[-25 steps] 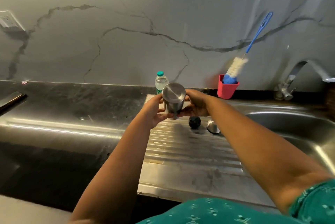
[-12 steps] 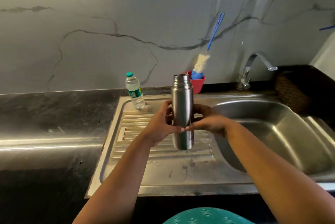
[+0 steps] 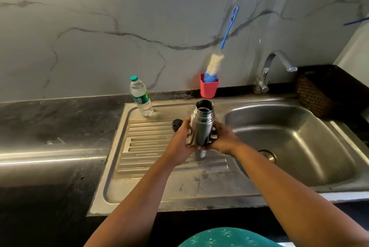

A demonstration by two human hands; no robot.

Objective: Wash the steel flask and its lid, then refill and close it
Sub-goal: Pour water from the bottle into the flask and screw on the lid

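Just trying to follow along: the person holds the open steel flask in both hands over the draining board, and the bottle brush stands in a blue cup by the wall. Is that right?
Nearly. The head view shows the cup holding the bottle brush is red, not blue; only the brush's handle and tip are blue. The rest holds: the left hand and right hand hold the open steel flask over the draining board.

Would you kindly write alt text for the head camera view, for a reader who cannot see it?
Two bare hands, left hand and right hand, hold an open steel flask upright over a steel sink's drainboard. A small dark cap lies on the drainboard behind the left hand; a plastic water bottle, a bottle brush in a red cup and a tap stand behind.
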